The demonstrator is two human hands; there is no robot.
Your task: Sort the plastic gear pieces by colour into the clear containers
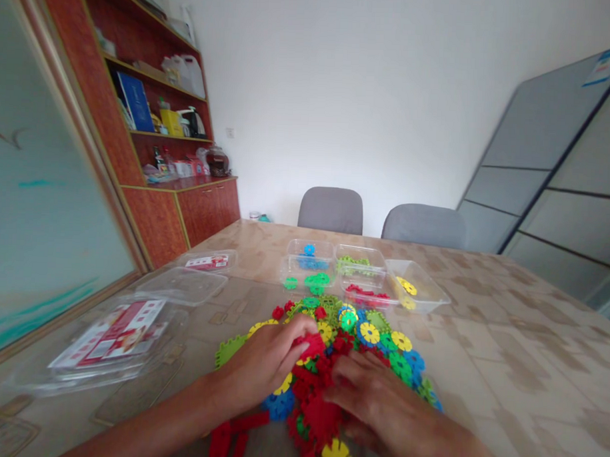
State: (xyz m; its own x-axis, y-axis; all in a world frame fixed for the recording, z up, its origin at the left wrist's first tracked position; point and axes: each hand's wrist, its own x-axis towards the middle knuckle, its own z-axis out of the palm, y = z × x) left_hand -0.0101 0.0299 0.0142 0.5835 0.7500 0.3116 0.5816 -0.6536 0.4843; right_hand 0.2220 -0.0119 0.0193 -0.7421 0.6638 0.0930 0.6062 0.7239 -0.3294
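A pile of plastic gear-shaped pieces [361, 334] in red, yellow, green and blue lies on the table in front of me. My left hand [265, 367] rests on the pile's left side, its fingers curled over a red piece [311, 345]. My right hand [379, 404] lies flat on the pile's near right side among red pieces, fingers spread, holding nothing that I can see. Behind the pile stand several clear plastic trays [418, 286] with a few pieces sorted by colour: blue, green, red and yellow.
Clear lids [183, 285] and a clear box with a printed card [111, 342] lie at the left of the patterned table [520, 356]. Two grey chairs [330, 209] stand at the far side. A wooden shelf unit [153, 116] fills the left wall.
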